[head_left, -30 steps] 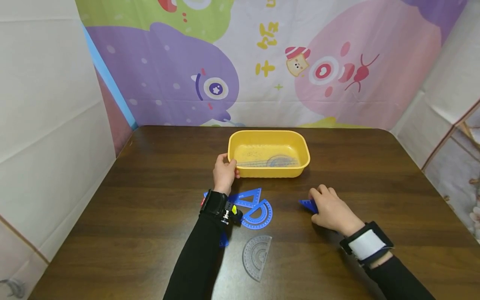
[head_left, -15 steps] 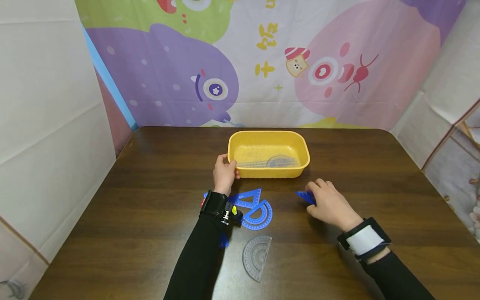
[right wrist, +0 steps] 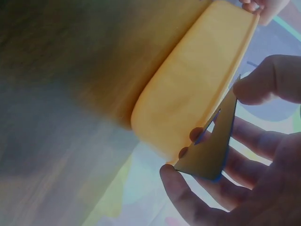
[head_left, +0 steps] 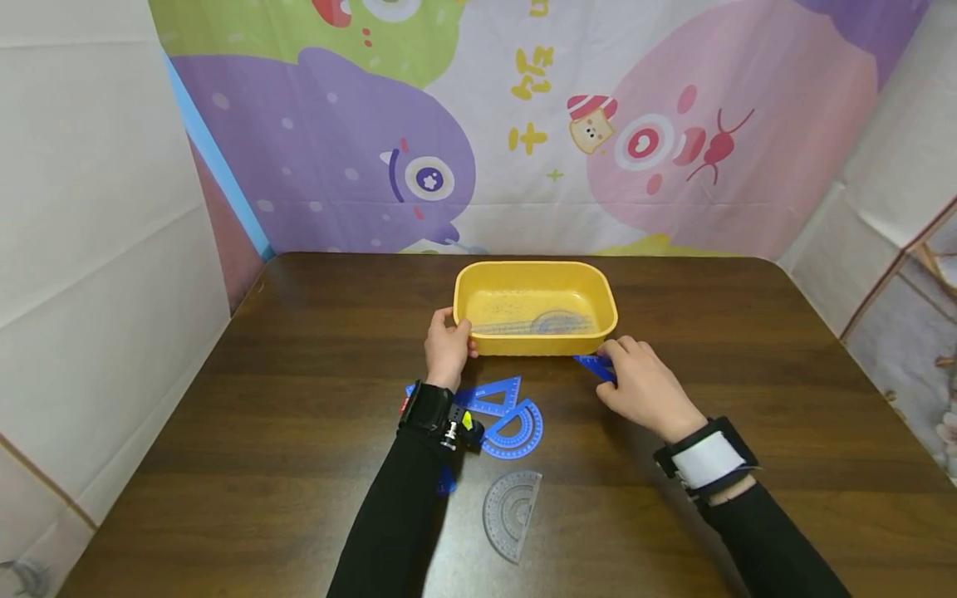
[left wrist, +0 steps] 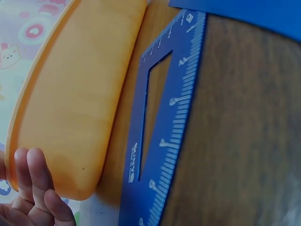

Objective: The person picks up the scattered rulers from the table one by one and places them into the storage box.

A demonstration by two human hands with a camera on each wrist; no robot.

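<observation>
My left hand (head_left: 447, 349) grips the front left corner of a yellow plastic basin (head_left: 534, 345), thumb at the rim. A clear protractor (head_left: 564, 322) and a clear ruler (head_left: 503, 327) lie inside it. My right hand (head_left: 649, 390) pinches a small blue set square (head_left: 596, 366) close to the basin's front right corner. In the right wrist view the set square (right wrist: 214, 150) is between thumb and fingers, overlapping the basin's rim. Below the left hand, a larger blue set square (left wrist: 181, 101) lies along the basin's front, partly hidden by the left wrist in the head view.
A blue protractor (head_left: 532, 428) touches the larger set square on the brown table (head_left: 299, 465). Nearer the front lies a clear protractor (head_left: 508, 515). A blue corner (head_left: 447, 479) shows from under the left sleeve. A cartoon-printed cloth (head_left: 523, 199) hangs behind the table.
My right hand has carried the small blue set square forward and left, up to the basin's front right corner. The left hand and the basin have stayed in place.
</observation>
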